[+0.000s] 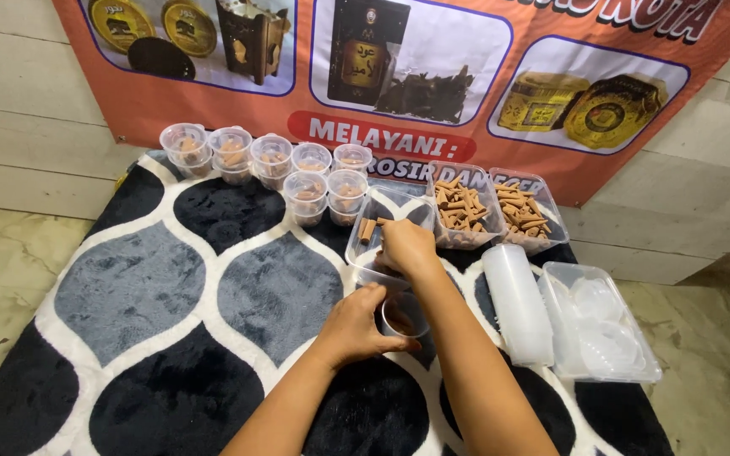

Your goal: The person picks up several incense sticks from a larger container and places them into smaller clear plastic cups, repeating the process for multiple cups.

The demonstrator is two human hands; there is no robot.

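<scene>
My left hand point(355, 325) grips a small clear plastic cup point(404, 317) standing on the rug, with brown pieces in its bottom. My right hand point(404, 247) reaches into a clear rectangular tub point(365, 257) just beyond the cup. Its fingers are closed around brown incense cones; a few more cones point(368, 230) lie at the tub's far end. Two other clear tubs point(465, 207) point(527, 215) behind it are filled with the same brown cones.
Several filled small cups point(274, 160) stand stacked at the rug's far edge. A sleeve of stacked clear cups point(515, 300) lies to the right, next to a tub of lids point(600, 329). An orange banner point(433, 84) hangs on the wall behind. The patterned rug point(171, 295) lies on a tiled floor.
</scene>
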